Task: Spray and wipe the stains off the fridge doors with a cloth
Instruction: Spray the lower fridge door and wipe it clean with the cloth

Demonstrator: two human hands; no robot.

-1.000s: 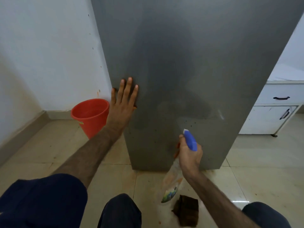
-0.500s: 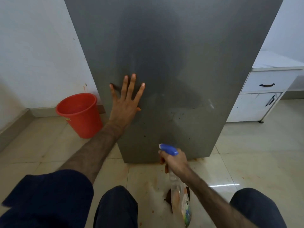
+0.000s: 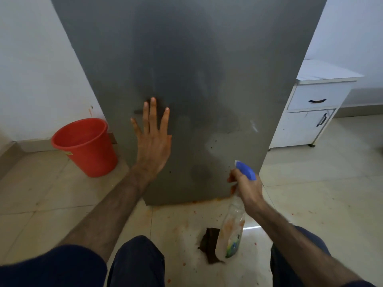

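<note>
Fridge door (image 3: 207, 79) under flat left hand (image 3: 152, 141) (right hand (image 3: 246, 187) grips sprayer (image 3: 232, 230)).

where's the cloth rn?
Head view, lower centre-right: the dark cloth lies on the floor tiles before the fridge, partly behind the spray bottle.

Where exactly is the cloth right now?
Start at the grey fridge door and drop to the tiled floor below its right corner. The cloth lies there, behind the spray bottle: a dark brown crumpled rag.
</note>
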